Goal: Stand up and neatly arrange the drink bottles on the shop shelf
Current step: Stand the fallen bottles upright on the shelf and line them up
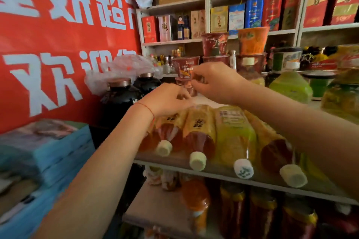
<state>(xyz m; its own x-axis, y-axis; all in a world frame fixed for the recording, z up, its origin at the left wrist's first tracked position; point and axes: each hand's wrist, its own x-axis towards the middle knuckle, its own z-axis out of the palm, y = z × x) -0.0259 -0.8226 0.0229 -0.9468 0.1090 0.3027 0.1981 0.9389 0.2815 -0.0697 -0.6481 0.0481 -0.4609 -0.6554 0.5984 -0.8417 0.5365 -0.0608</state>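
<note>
Several drink bottles lie on their sides on the glass shelf [213, 176], caps toward me: two amber tea bottles [200, 132] with cream caps, a green bottle [236, 132] with a white cap, and another amber bottle [275, 149] at the right. Both arms reach over them to a small dark red container [187, 85] standing behind. My right hand [215, 81] pinches its top with fingertips and thumb. My left hand [167, 99], a red string at its wrist, has curled fingers at the container's lower part. Motion blur hides what the container is.
Two black jars [120, 99] with copper lids stand left of the hands, under a clear plastic bag. Stacked cup noodles [214, 44] and large green bottles [291, 85] fill the back and right. Blue boxes [44, 153] are piled at left. Upright bottles [196, 202] stand on the lower shelf.
</note>
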